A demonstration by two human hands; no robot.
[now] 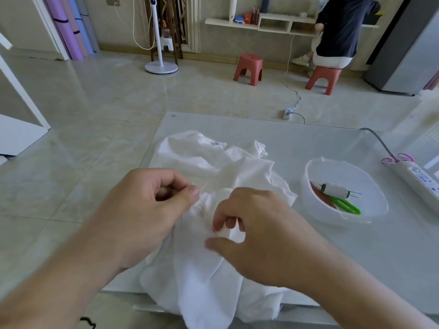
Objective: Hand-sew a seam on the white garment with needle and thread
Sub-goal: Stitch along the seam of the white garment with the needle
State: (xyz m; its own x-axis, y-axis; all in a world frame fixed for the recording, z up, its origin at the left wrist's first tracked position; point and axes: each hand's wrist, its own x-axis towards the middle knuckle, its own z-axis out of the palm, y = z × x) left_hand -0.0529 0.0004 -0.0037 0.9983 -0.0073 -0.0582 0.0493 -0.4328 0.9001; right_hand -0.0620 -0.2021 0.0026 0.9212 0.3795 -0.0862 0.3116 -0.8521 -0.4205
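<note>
The white garment [213, 162] lies crumpled on a pale glass table [308, 138] and hangs over its near edge. My left hand [152, 210] pinches a fold of the fabric between thumb and forefinger at the garment's left side. Just to the right, my right hand [256, 233] has curled fingers that pinch the cloth close to the seam. The needle is too small to make out. A faint thread seems to run up from beside my left thumb.
A clear plastic bowl [370, 176] to the right holds a white thread spool [336, 189] and green-handled scissors [345, 205]. A power strip [420, 179] lies at the table's right edge. Beyond are red stools [249, 67], a fan stand [161, 65] and a seated person [337, 32].
</note>
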